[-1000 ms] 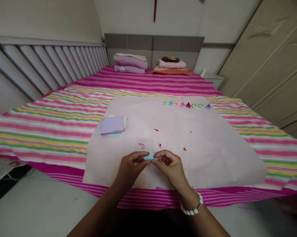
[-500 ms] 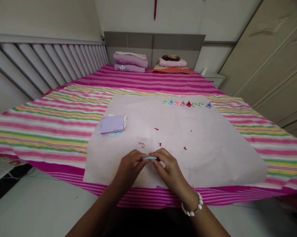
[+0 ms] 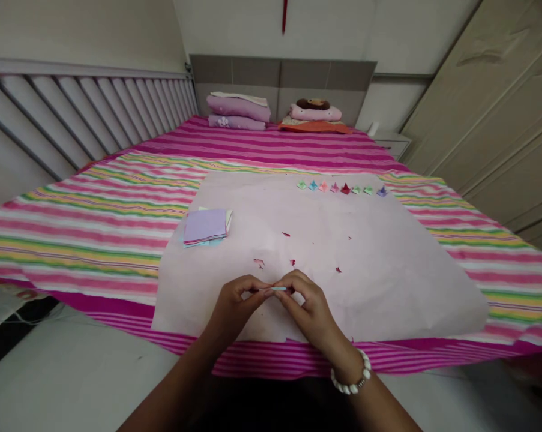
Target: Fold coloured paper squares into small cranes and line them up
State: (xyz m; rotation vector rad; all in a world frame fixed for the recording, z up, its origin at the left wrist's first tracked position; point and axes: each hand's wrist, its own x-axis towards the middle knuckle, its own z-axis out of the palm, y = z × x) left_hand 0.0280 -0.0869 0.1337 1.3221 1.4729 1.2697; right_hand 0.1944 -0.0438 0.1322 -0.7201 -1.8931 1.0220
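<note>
A small piece of light blue folded paper point(image 3: 278, 288) is pinched between the fingertips of both hands, seen nearly edge-on. My left hand point(image 3: 241, 303) closes on its left end, thumb below and forefinger above. On the right end my right hand point(image 3: 304, 303) keeps a like pinch; a white bead bracelet circles that wrist. Both hands are over the near part of a large pale sheet point(image 3: 388, 276). Much of the blue paper is hidden by the fingers. A stack of coloured paper squares point(image 3: 205, 225), lilac on top, lies to the left on the sheet.
Several small folded paper shapes point(image 3: 345, 189) stand in a row at the sheet's far right. Dark red marks or scraps point(image 3: 286, 234) dot the middle. Beneath is a striped bed cover point(image 3: 95, 240); folded bedding point(image 3: 237, 114) sits by the headboard, a railing point(image 3: 95, 114) at left.
My left fingers have slid slightly rightward along the blue paper, covering more of it. The right hand stays nearly where it was.
</note>
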